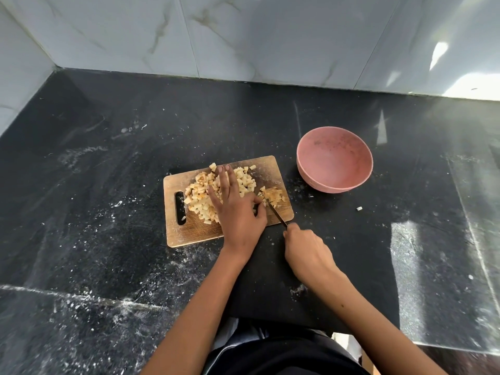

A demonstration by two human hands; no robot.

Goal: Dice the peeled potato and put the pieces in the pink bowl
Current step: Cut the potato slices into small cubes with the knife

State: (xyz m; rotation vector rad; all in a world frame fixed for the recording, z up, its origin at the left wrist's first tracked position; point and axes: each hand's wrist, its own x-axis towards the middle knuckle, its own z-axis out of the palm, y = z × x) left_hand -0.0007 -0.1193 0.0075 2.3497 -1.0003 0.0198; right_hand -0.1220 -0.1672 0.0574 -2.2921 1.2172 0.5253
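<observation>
Potato cubes (pixel 197 194) lay heaped on the board (pixel 189 234) beneath my flat, open left hand (pixel 235 209); my right hand (pixel 305 250) gripped the knife (pixel 277 215), the pink bowl (pixel 334 163) well beyond.

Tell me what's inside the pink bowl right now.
The pink bowl holds no potato pieces, only faint specks on its wall. Its near inner wall is hidden by the rim.
</observation>
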